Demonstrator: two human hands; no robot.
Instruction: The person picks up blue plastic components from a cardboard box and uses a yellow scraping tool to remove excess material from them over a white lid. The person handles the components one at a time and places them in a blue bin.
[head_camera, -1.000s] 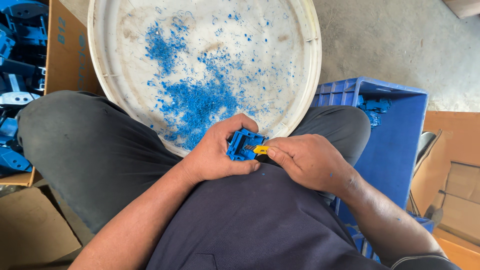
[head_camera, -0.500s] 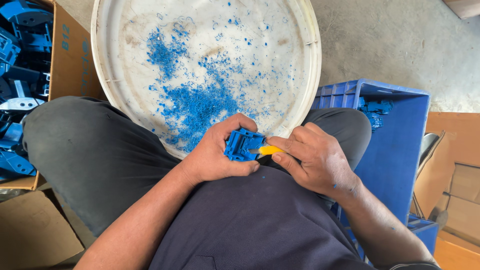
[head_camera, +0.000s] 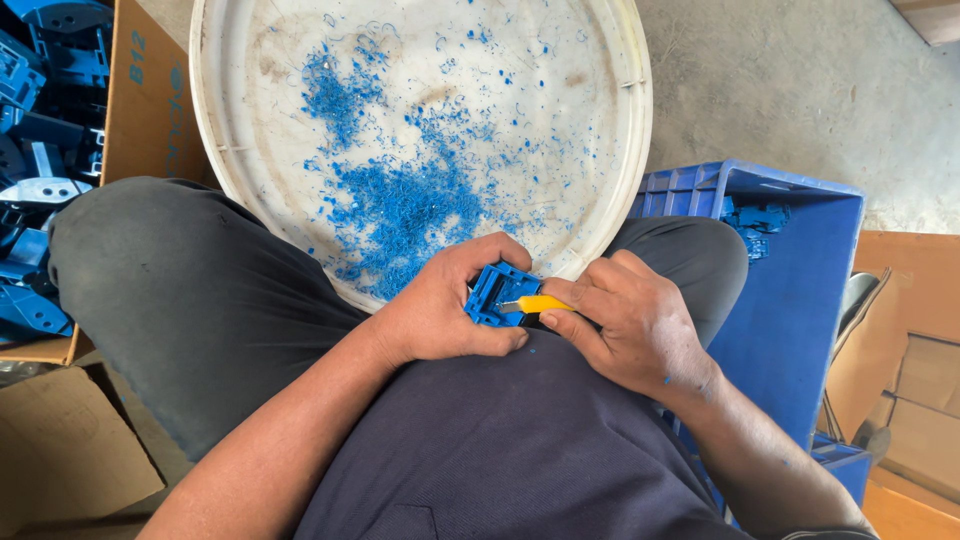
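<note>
Here left hand (head_camera: 440, 315) fingers clamped on a small boxy blue plastic part (head_camera: 497, 295) over the lap; right hand (head_camera: 630, 325) grips a yellow utility knife (head_camera: 535, 304), blade against the part. Behind, round white basin (head_camera: 625, 130) dusted with curly blue shavings (head_camera: 405, 200); ribbed blue crate (head_camera: 800, 270) at right

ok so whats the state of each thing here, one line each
blue plastic part: gripped in the left hand
yellow knife: held in the right hand, tip on the part
white tub: littered with blue shavings
blue crate: open, holds blue parts
cardboard box: open, full of blue parts
</note>
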